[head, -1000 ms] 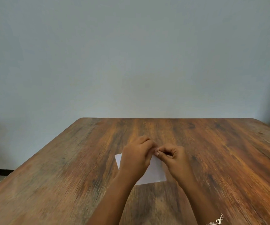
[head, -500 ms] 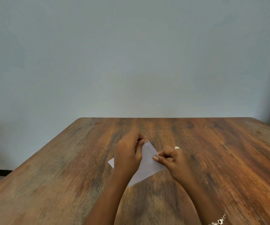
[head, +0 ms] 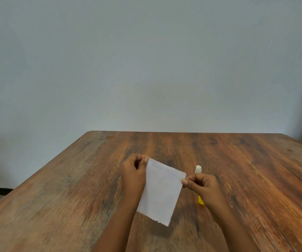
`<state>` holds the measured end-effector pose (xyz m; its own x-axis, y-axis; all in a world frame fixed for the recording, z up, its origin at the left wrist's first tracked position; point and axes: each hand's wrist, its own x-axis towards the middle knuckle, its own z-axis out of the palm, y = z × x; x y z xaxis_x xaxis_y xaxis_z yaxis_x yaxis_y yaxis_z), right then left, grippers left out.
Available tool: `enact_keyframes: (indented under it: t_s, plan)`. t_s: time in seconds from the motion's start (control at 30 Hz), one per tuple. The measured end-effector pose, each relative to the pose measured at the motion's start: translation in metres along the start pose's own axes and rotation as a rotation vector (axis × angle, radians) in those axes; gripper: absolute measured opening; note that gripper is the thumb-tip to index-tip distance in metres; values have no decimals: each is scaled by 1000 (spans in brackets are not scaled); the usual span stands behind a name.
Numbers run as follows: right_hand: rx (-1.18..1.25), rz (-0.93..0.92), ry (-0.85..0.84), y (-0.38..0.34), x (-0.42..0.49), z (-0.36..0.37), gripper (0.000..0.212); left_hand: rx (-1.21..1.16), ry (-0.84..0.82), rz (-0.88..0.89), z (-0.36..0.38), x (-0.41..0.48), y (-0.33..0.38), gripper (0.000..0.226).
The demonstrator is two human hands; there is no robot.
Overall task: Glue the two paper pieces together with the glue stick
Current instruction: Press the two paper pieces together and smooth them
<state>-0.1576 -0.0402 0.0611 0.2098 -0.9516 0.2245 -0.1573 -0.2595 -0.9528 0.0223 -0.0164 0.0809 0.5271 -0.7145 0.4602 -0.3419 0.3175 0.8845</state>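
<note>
A white paper [head: 160, 193] hangs above the wooden table [head: 74, 197], tilted with its top edge toward the wall. My left hand [head: 133, 176] pinches its top left corner. My right hand [head: 202, 186] pinches its top right corner. Whether this is one sheet or two stuck together I cannot tell. A glue stick with a white cap [head: 198, 169] and a yellow body stands on the table just behind my right hand, which hides most of it.
A plain pale wall [head: 146, 70] rises behind the table's far edge. The table's left edge runs diagonally at the left, with floor below it.
Both hands have lifted the paper off the table and spread apart, so it now hangs open between them. The glue stick has come into sight behind my right hand.
</note>
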Motion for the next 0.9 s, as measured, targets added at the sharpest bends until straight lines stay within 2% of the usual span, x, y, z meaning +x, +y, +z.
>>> enact_keyframes:
  t_s: [0.17,0.23,0.37,0.5,0.67,0.77,0.9]
  plan:
    - [95,132,3,7,8,16,7,-64,87,-207,5,2,-16,14]
    - [40,136,56,8,16,22,2,-55,53,-288,6,5,-24,9]
    - [-93,140,119,17,34,31,2,87,-55,-393,4,7,-48,21]
    - [-200,158,130,28,46,41,3,238,-168,-382,5,5,-69,14]
    - [-358,166,105,38,49,50,4,455,-270,-324,10,7,-87,21]
    - [-461,169,68,45,49,51,33,532,-291,-313,12,4,-95,22]
    - [-585,90,50,44,42,45,9,634,-297,-288,14,1,-99,21]
